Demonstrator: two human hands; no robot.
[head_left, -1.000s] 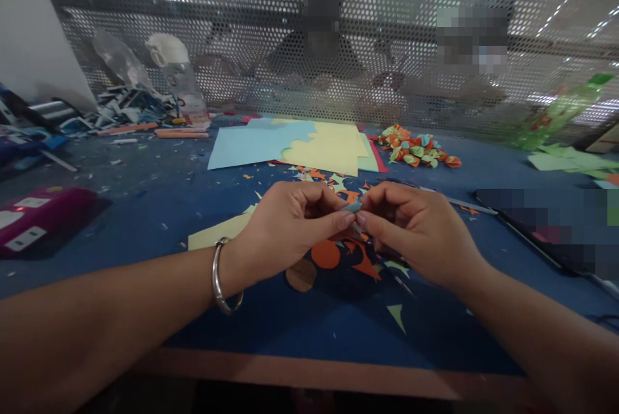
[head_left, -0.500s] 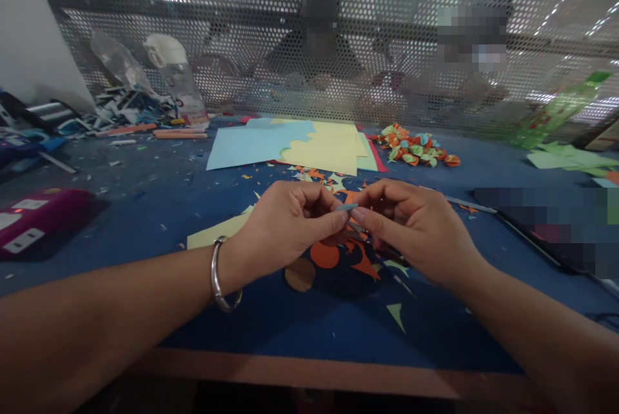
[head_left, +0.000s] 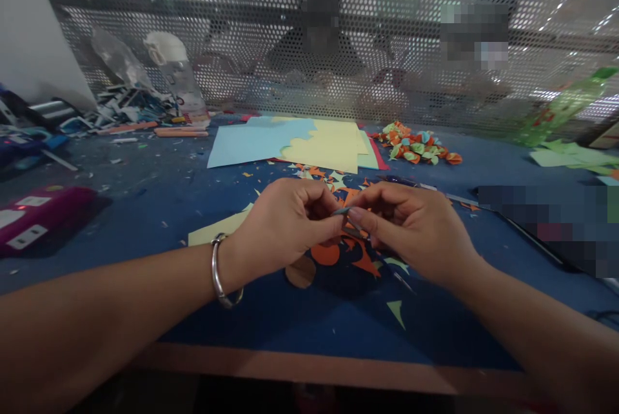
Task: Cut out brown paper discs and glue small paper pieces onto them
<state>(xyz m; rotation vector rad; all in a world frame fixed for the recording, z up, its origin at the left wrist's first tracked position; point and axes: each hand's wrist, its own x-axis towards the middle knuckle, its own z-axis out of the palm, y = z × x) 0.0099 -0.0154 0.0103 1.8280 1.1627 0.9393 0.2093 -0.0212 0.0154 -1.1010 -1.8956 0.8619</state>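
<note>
Between the fingertips of both hands is a small piece of blue paper (head_left: 342,211), mostly covered by the fingers. My left hand (head_left: 294,224), with a silver bangle on its wrist, pinches the paper's left side. On the right side, the thumb and forefinger of my right hand (head_left: 411,224) are closed on it too. Below the hands lie an orange paper circle (head_left: 325,253) and a brown disc (head_left: 300,271). Orange and pale green paper scraps (head_left: 365,262) are scattered under and behind the fingers. A thin green triangular scrap (head_left: 396,313) rests nearer the table's front edge.
Blue and yellow paper sheets (head_left: 333,149) lie behind the hands, beside a pile of curled paper pieces (head_left: 418,146). A magenta power strip (head_left: 48,217) is at left, a dark blurred-out device (head_left: 541,227) at right. Bottles (head_left: 181,78) stand near the perforated metal screen (head_left: 232,27).
The blue paper has gone from lying nearly flat between the fingertips to looking bent or curled. Both hands stay almost in place, the right fingertips shifting slightly left.
</note>
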